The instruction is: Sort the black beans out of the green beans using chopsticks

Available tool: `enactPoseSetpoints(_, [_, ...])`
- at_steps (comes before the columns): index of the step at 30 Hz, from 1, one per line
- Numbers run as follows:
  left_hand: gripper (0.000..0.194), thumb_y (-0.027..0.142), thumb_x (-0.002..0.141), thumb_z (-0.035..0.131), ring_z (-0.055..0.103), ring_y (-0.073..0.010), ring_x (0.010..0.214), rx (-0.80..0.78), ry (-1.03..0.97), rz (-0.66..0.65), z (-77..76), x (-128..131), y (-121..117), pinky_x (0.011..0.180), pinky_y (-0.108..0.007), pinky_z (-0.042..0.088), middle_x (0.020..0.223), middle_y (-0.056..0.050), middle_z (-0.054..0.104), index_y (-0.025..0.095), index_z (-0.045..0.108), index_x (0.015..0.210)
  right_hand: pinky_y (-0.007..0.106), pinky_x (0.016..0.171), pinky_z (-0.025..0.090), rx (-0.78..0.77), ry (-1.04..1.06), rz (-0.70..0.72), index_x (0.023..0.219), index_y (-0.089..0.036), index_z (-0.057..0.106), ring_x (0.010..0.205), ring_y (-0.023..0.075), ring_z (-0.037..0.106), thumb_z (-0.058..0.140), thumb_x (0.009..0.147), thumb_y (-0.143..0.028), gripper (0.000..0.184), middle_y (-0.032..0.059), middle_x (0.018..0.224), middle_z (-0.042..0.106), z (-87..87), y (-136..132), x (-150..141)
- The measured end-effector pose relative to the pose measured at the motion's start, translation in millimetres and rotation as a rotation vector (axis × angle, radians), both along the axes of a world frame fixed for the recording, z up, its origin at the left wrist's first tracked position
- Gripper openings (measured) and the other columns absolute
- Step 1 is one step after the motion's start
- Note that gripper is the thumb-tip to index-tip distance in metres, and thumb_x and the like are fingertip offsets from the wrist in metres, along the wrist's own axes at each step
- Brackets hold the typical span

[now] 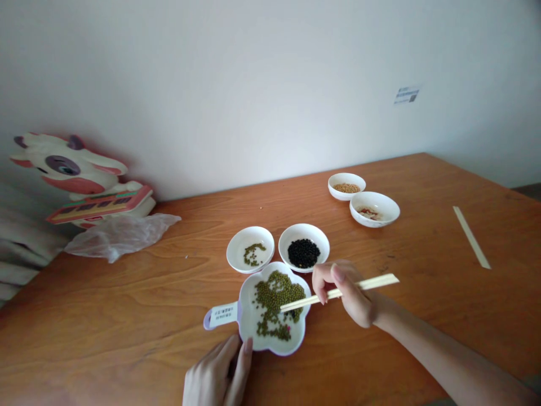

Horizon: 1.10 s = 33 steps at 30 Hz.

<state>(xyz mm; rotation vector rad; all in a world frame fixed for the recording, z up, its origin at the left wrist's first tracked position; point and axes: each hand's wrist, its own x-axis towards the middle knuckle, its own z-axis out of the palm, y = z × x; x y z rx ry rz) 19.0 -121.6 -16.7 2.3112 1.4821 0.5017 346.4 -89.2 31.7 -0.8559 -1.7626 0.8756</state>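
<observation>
My right hand is closed around a pair of pale wooden chopsticks. Their tips rest among green mung beans in a white flower-shaped dish with a purple rim and a labelled handle. A few dark beans and a small pink bit lie among the green ones. My left hand steadies the dish's near-left edge, one fingertip on the rim and the other fingers curled below the handle. Just behind the dish stand a white bowl with some mung beans and another white bowl holding black beans.
Farther back right, a bowl of yellowish grains touches a bowl with reddish-brown bits. A pale paper strip lies at right. At left are a cow-shaped toy keyboard and a clear plastic bag. A wall stands behind.
</observation>
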Motion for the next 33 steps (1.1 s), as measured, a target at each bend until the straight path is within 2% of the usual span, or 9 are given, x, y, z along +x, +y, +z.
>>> enactPoseSetpoints(7, [0.04, 0.039, 0.109, 0.046, 0.068, -0.0146, 0.057, 0.013, 0.003, 0.013, 4.2, 3.5, -3.8, 0.055, -0.021, 0.044, 0.066, 0.0, 0.069, 0.022, 0.06, 0.076, 0.03, 0.061, 0.04, -0.066, -0.046, 0.054, 0.067, -0.02, 0.058, 0.059, 0.0141, 0.051, 0.016, 0.11, -0.061, 0.073, 0.0009, 0.063, 0.057, 13.4, -5.7, 2.7])
enactPoseSetpoints(17, [0.037, 0.038, 0.109, 0.046, 0.069, -0.0146, 0.064, -0.042, -0.008, 0.036, 3.7, 4.5, -6.9, 0.06, -0.023, 0.044, 0.072, -0.001, 0.07, 0.021, 0.061, 0.08, 0.032, 0.058, 0.035, -0.124, -0.15, -0.005, 0.069, -0.021, 0.055, 0.058, 0.0151, 0.05, 0.011, 0.105, -0.072, 0.077, 0.0015, 0.065, 0.056, 27.8, -11.9, 3.3])
enactPoseSetpoints(24, [0.038, 0.037, 0.109, 0.047, 0.066, -0.0124, 0.059, -0.023, -0.029, 0.037, 3.2, 5.6, -6.8, 0.058, -0.022, 0.043, 0.068, 0.001, 0.066, 0.021, 0.058, 0.077, 0.032, 0.058, 0.033, -0.112, -0.258, 0.007, 0.076, -0.022, 0.052, 0.058, 0.0141, 0.047, 0.015, 0.108, -0.064, 0.065, 0.0003, 0.066, 0.053, 33.3, -18.1, -4.8])
enactPoseSetpoints(33, [0.039, 0.037, 0.109, 0.047, 0.064, -0.013, 0.058, -0.02, -0.013, 0.038, 4.1, 7.2, -7.0, 0.057, -0.023, 0.041, 0.066, 0.001, 0.065, 0.021, 0.055, 0.075, 0.032, 0.06, 0.036, -0.073, -0.259, -0.007, 0.075, -0.022, 0.051, 0.058, 0.0142, 0.047, 0.013, 0.11, -0.06, 0.063, 0.0002, 0.065, 0.052, 30.1, -17.0, -3.9])
